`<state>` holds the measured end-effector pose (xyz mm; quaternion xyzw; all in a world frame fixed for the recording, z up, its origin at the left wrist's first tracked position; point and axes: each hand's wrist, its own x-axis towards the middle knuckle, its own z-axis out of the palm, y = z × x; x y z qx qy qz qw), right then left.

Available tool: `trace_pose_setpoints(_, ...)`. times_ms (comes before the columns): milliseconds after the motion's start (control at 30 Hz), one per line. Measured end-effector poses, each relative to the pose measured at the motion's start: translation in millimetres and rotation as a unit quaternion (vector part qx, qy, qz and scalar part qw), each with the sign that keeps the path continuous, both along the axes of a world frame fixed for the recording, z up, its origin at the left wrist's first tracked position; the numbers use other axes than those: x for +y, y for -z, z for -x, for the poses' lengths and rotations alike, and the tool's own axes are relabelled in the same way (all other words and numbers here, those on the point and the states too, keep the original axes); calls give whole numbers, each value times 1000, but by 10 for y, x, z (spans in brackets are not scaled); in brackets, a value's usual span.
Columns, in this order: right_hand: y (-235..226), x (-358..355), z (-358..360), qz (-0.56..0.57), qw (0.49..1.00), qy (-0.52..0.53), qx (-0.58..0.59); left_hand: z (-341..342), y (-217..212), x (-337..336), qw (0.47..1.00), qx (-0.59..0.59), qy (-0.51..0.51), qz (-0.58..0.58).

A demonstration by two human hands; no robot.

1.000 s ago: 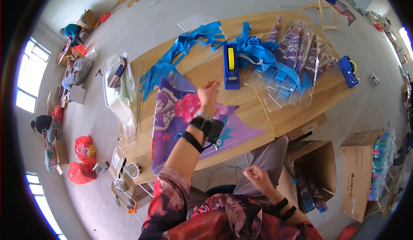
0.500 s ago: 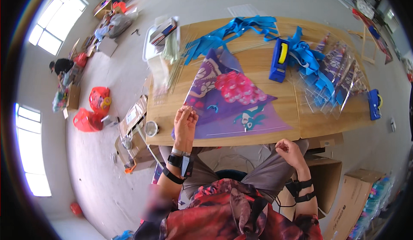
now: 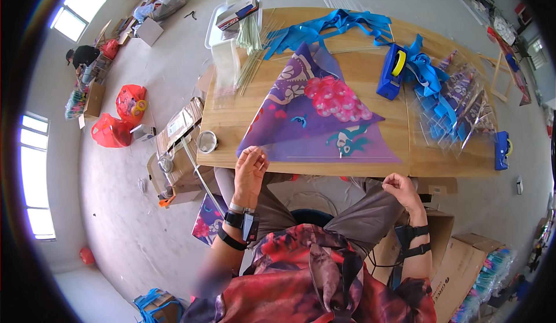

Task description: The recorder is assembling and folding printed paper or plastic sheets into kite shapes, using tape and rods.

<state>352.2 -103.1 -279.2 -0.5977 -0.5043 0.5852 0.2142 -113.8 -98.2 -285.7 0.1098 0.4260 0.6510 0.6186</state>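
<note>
A folded purple printed fabric piece (image 3: 289,126), tapering to a point at its far end, lies on the wooden table (image 3: 243,111). Pink bead-like clusters and a teal figure are printed on it, and a thin white rod (image 3: 313,157) runs along its near edge. My left hand (image 3: 250,169) is closed in a pinch at the fabric's near left corner; whatever is between the fingertips is too small to make out. Just off the table's front edge, right of the fabric, my right hand (image 3: 403,191) is raised with fingers curled together, their contents hidden.
Blue ribbons (image 3: 330,24) and thin sticks (image 3: 249,71) lie at the back. A blue tape dispenser (image 3: 391,74) stands before plastic-wrapped purple pieces (image 3: 463,103); a second dispenser (image 3: 503,150) sits at the right edge. A round tin (image 3: 207,141) occupies the left corner. Cardboard boxes (image 3: 457,276) flank me.
The view has shifted, so the table sits higher in the picture. My left hand has moved nearer along the fabric's left edge to its corner. My right hand stays beside the table's front edge.
</note>
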Motion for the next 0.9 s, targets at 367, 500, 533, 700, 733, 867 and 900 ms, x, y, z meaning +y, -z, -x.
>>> trace_pose_setpoints(367, 140, 154, -368, 49, 981, 109, 151, -60, 214, -127, 996, 35, 63, 58)
trace_pose_setpoints(500, 267, 273, -451, 45, 982, 126, 130, -61, 386, -105, 990, 90, 84, 71)
trace_pose_setpoints(533, 267, 300, -439, 46, 982, 130, 130, -70, 407, -95, 985, 127, 89, 81)
trace_pose_setpoints(700, 389, 409, -392, -2, 985, 170, 34, -156, 447, -28, 970, 208, 101, 76)
trace_pose_setpoints(733, 443, 417, -393, -1, 984, 172, 34, -178, 455, -12, 965, 230, 97, 78)
trace_pose_setpoints(867, 557, 436, -361, -98, 981, 153, -66, -214, 447, 15, 956, 264, 103, 79)
trace_pose_setpoints(900, 540, 448, -323, -122, 976, 149, -97, -225, 421, 13, 954, 274, 94, 80)
